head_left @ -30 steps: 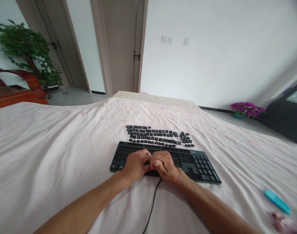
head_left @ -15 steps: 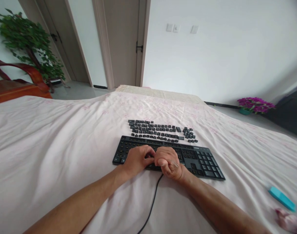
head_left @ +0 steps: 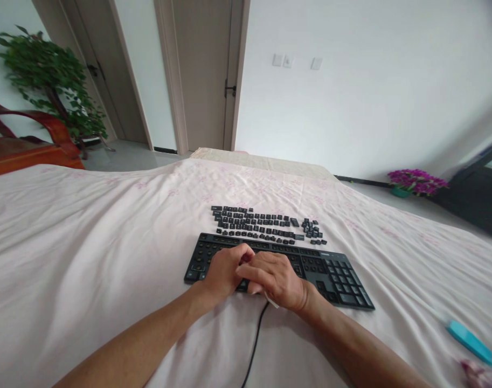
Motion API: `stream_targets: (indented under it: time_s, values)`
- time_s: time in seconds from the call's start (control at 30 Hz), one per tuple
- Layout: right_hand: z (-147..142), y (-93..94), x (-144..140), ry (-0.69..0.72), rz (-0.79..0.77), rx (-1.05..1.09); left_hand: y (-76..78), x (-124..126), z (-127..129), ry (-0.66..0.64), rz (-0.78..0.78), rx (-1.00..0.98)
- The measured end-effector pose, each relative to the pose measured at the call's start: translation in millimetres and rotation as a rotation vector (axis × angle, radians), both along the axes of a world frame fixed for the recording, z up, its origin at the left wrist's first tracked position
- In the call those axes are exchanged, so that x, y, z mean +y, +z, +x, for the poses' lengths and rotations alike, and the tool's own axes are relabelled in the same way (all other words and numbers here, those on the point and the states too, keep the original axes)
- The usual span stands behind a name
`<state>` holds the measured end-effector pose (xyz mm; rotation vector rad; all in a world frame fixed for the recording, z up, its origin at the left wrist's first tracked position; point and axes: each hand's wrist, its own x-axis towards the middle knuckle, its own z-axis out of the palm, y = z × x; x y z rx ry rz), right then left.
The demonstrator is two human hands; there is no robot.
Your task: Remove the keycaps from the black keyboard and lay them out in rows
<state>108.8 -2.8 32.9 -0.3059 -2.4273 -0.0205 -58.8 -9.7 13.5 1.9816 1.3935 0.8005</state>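
A black keyboard lies on the pink-white bedspread, with many of its keycaps off on the left and middle part. Over its lower middle, my left hand rests with fingers bent inward against my right hand; whatever is between its fingertips is hidden. My right hand lies beside and partly over the left fingers, closed around a thin pale tool whose end sticks out below the palm. Just beyond the keyboard, loose black keycaps are laid out in rows. A black cable runs from the keyboard towards me.
To the right on the bedspread lie a turquoise flat object and a blurred pinkish thing. A wooden chair and a leafy plant stand at left. Purple flowers are on the floor at right.
My right hand has turned from a fist to a flatter pose, its fingers reaching left against the left hand. The pale tool's end now points down below the palm. The view has tilted slightly.
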Motion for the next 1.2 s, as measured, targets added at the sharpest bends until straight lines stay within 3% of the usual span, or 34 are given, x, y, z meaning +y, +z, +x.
stream_targets:
  time_s: [0.1,0.17,0.3,0.37,0.6,0.73,0.83,0.97,1.1,1.2]
  values:
    - [1,-2.2,3,0.000,0.083,-0.040,2.6,4,-1,-0.017,-0.039,-0.015]
    - [4,2.5,5,-0.096,0.047,0.019,2.4,7,-1,0.010,-0.064,-0.051]
    - [9,15.7,8,-0.446,-0.235,0.163,-5.4,12,-3,0.067,-0.131,-0.273]
    - [10,17.2,10,-0.540,-0.380,0.124,-9.9,12,-4,0.083,-0.147,-0.365]
    - [8,5.9,9,-0.582,-0.476,-0.116,-11.5,8,-3,0.096,-0.136,-0.468]
    - [10,15.4,20,-0.607,-0.466,-0.160,-7.7,9,-4,0.076,-0.118,-0.440]
    - [16,27.9,49,-0.710,-0.477,-0.114,-4.9,10,-7,0.092,-0.003,-0.252]
    - [22,36.2,113,-0.957,-0.530,-0.128,-4.5,11,-11,0.023,0.170,0.032]
    - [21,28.7,167,-1.089,-0.593,-0.236,-6.0,10,-11,-0.005,0.225,0.142]
    - [19,18.9,188,-1.101,-0.618,-0.284,-6.2,9,-10,-0.005,0.232,0.165]
